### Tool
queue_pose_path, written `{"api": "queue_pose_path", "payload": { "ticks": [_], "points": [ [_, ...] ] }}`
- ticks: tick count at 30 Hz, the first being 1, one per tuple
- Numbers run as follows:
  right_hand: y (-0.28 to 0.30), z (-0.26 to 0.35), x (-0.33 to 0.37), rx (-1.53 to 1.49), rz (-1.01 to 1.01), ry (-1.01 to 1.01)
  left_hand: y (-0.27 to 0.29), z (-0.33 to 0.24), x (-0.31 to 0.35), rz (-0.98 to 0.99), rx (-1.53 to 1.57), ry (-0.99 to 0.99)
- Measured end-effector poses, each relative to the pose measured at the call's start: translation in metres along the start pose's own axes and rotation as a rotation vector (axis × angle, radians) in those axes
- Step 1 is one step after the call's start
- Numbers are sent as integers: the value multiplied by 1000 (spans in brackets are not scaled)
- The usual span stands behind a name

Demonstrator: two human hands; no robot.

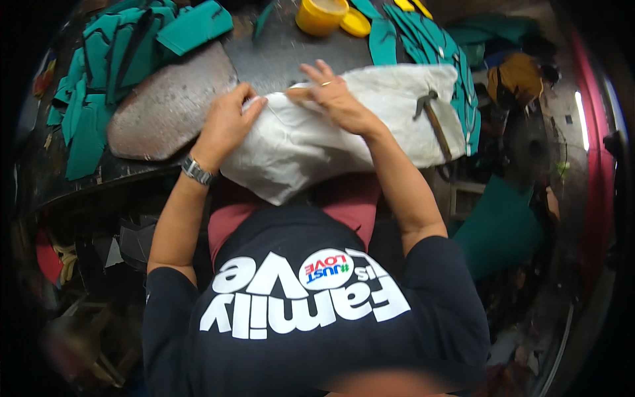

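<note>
A white cloth [291, 152] is spread over my lap and the near edge of the table, creased in the middle. My left hand [228, 122], with a metal watch on its wrist, is closed at the cloth's left edge, thumb and finger pinching it. Over the cloth's far edge is my right hand [337, 102], a ring on one finger, its fingers raised and apart. Beneath it a small tan-brown piece [299, 94] shows, too blurred to name. A hammer [433, 124] lies on the right part of the cloth, its head pointing away from me.
A brown, worn slab [175, 102] sits on the dark table [271, 63] left of the cloth. Green cut pieces [112, 59] pile up at the far left, with more green pieces [430, 49] at right. A yellow tub [321, 16] and its lid [355, 22] stand at the back.
</note>
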State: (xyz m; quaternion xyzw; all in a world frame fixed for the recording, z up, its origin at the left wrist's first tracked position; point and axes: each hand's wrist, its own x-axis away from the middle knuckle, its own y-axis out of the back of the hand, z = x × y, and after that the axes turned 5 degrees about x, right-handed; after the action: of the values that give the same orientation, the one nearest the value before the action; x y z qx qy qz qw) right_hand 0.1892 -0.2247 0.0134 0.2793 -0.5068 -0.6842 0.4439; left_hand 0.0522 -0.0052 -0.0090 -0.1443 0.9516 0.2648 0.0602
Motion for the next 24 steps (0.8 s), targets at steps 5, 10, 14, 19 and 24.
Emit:
{"api": "queue_pose_path", "payload": {
  "ticks": [5,10,14,19,24],
  "points": [
    [74,-57,-47,-687,-488,-183,1,-2,-12,-73,126,-22],
    [98,-113,-126,20,-388,-409,5,8,-38,-119,-185,-91],
    [87,-135,-163,371,-181,-616,9,14,-36,-121,-65,-95],
    [95,-115,-150,375,-113,-584,8,13,-34,-46,-238,-170],
    [96,-81,-94,137,22,-467,8,11,-34,-3,-355,-177]
  ]
}}
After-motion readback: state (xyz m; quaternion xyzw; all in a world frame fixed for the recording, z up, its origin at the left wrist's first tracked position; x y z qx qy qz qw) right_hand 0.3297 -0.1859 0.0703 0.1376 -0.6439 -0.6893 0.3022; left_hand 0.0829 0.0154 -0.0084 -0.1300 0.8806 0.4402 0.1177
